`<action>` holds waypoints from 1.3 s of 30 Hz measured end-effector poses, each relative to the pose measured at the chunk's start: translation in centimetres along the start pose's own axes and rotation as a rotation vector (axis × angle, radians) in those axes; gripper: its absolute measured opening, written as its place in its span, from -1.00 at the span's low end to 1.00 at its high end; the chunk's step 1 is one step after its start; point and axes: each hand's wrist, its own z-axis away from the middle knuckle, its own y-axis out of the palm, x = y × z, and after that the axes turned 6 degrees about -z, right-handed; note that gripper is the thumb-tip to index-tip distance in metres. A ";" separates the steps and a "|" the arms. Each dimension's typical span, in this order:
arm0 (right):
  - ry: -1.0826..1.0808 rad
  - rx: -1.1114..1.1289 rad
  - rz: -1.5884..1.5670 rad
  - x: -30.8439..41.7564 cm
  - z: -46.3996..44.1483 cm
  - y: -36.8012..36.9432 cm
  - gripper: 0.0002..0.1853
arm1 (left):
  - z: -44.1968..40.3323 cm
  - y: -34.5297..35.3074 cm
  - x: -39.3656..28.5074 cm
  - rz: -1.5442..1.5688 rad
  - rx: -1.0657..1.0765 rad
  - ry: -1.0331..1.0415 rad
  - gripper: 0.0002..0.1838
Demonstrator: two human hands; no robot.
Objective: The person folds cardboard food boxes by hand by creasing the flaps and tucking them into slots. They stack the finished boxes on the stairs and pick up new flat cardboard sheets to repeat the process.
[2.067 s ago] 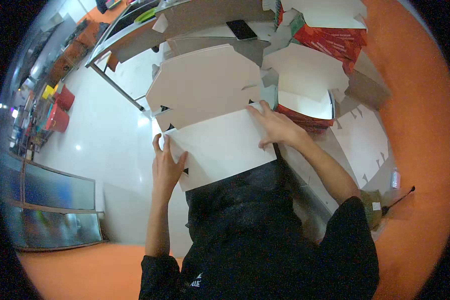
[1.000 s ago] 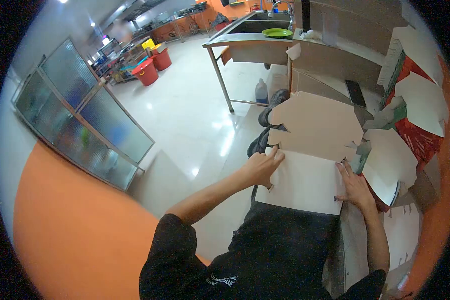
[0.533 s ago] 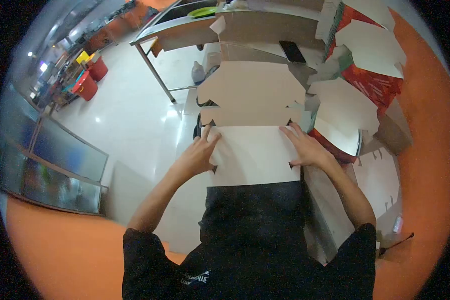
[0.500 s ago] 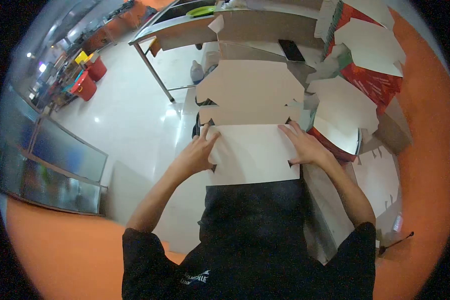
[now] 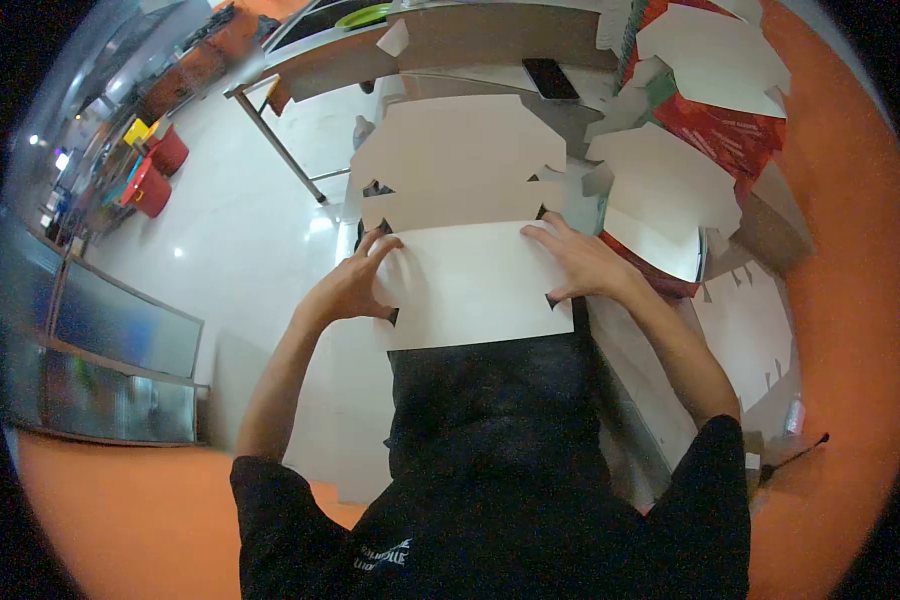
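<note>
A flat, die-cut cardboard box blank (image 5: pixel 475 285) lies across my lap, its near panel white and its far panel beige with angled corners. Along its left edge, my left hand (image 5: pixel 355 285) grips the white panel, with fingers by the upper notch and the thumb by the lower one. My right hand (image 5: pixel 585 262) holds the opposite edge in the same way, fingers at the upper notch and thumb near the lower notch. A crease runs across the blank just beyond my fingertips. The undersides of the blank are hidden.
More cut cardboard blanks (image 5: pixel 665 180) lie on red printed packaging (image 5: pixel 720 140) at the right. A black phone (image 5: pixel 550 79) rests at the back. A metal-legged table (image 5: pixel 285 150) stands at the far left, with a green plate (image 5: pixel 363 16) on top. Red buckets (image 5: pixel 148 188) sit farther off.
The view has shifted, so the whole scene sits slightly further left and higher. Both hands keep the same hold on the cardboard blank.
</note>
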 end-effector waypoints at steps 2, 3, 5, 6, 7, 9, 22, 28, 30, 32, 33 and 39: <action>0.013 0.011 0.034 0.5 0.0 -0.1 0.04 | 0.0 0.4 0.5 -0.006 -0.033 0.053 -0.03; 0.019 0.017 0.051 0.7 0.1 -0.2 0.04 | 0.3 0.6 0.4 -0.032 -0.057 0.094 -0.04; 0.034 0.083 0.060 1.4 0.9 -0.6 0.05 | 1.1 1.1 0.1 -0.027 -0.063 0.140 -0.05; 0.040 0.117 0.066 1.8 1.5 -0.6 0.05 | 1.7 1.4 -0.3 0.005 -0.045 0.144 -0.06; 0.056 0.146 0.061 2.2 2.3 -0.3 0.05 | 2.4 2.0 -0.6 0.038 -0.027 0.146 -0.06; 0.089 0.204 0.047 3.1 4.2 0.6 0.06 | 4.2 3.3 -1.3 0.075 -0.029 0.127 -0.07; -0.292 -0.471 0.248 5.9 -2.1 3.7 -0.63 | 5.4 4.1 -3.1 0.017 0.024 0.041 -0.05; -0.182 -0.432 0.246 4.8 -6.7 7.7 -0.61 | 5.7 4.7 -2.7 0.059 -0.005 0.037 -0.04; -0.157 -0.426 0.273 4.8 -6.7 7.6 -0.61 | 5.5 4.7 -2.7 0.057 -0.019 0.042 -0.02; -0.153 -0.446 0.294 4.6 -6.7 8.1 -0.61 | 5.7 5.2 -2.3 0.052 -0.057 0.065 0.02; -0.158 -0.468 0.285 4.5 -6.7 8.2 -0.61 | 5.8 5.5 -2.2 0.048 -0.076 0.074 0.03; -0.192 -0.548 0.233 4.4 -6.4 9.0 -0.64 | 8.9 8.4 -2.6 0.873 -0.352 -0.221 -0.04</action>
